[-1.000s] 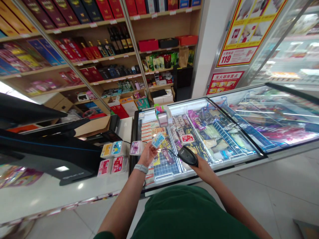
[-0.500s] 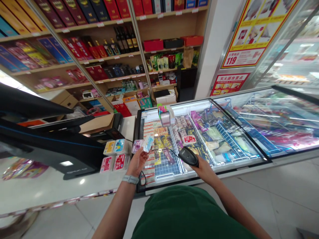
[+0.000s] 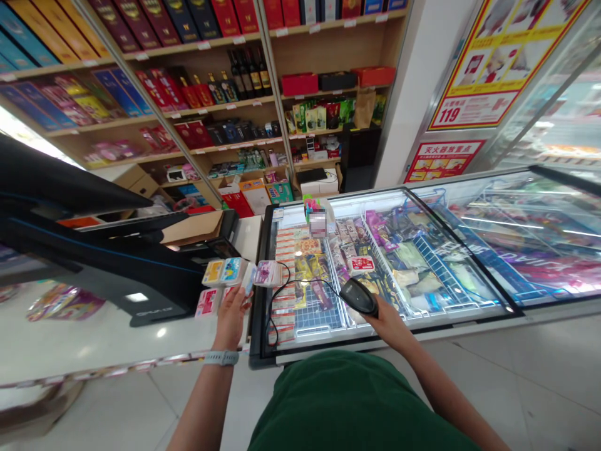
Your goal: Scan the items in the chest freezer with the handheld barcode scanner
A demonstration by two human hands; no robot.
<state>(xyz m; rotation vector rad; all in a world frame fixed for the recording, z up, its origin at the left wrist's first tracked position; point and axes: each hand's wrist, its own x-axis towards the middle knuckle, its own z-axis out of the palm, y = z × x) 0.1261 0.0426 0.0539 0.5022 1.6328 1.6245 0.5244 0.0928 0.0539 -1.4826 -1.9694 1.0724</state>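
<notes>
My left hand [image 3: 232, 313] is closed on a small light-blue-and-white pack [image 3: 249, 277], held on edge over several small boxed packs on the counter. Among these are a yellow pack [image 3: 213, 272], a blue pack [image 3: 231, 269] and a pink pack [image 3: 206, 302]; my fingers partly cover a red one. A purple pack [image 3: 267, 273] lies just right of the hand, at the freezer's left end. In my right hand [image 3: 385, 319] is a black handheld barcode scanner [image 3: 359, 296], above the freezer's glass top. Its black cable [image 3: 310, 280] runs left across the glass.
The chest freezer [image 3: 263, 332] extends to the right, with bagged goods in wire baskets under its glass. On that glass lies a red pack [image 3: 361, 264]. A dark monitor stand [image 3: 159, 294] occupies the white counter [image 3: 188, 344] at left. Stocked shelves [image 3: 211, 106] rise behind.
My left hand has moved left with the light-blue pack, from over the freezer's end to the packs on the counter. My right hand still holds the scanner. The view has shifted slightly.
</notes>
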